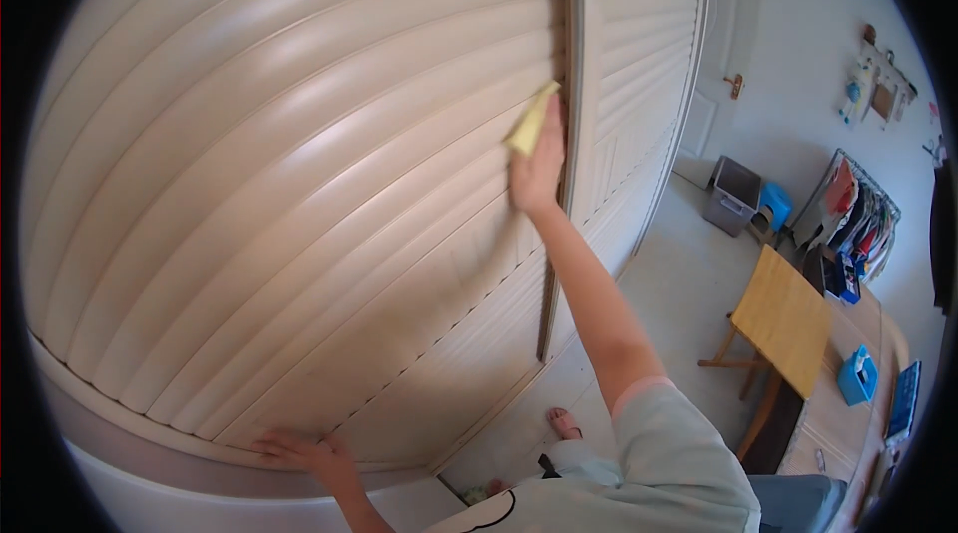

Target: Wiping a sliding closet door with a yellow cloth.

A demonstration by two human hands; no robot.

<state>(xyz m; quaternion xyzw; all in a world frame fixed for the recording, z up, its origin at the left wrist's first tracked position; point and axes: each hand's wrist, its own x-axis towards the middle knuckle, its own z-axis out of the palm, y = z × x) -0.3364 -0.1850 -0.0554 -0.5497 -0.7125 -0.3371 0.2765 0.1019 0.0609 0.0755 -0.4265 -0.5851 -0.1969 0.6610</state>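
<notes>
Head view shows a pale slatted door panel taking up most of the scene, and the step in hand looks like a wiping stroke across its slats. Along its right edge runs a raised upright post. The right hand is just beside that post, its fingers folded over a yellow cloth and pressing it to the panel; the exact grip is partly hidden. The left hand seems to hold nothing, its fingers spread flat near the panel edge opposite the post. The yellow cloth lies between the right fingers and the slats. As a judgement, another stroke calls for even pressure that follows the grooves and a turn back at the post, which stands in the way of wiping farther right.

Well apart from both hands, a table carries a tablet at its right edge and a smaller blue basket just in from it. Beyond the table's far edge are a clothes rack full of garments and a grey bin. None of these blocks the cloth.
</notes>
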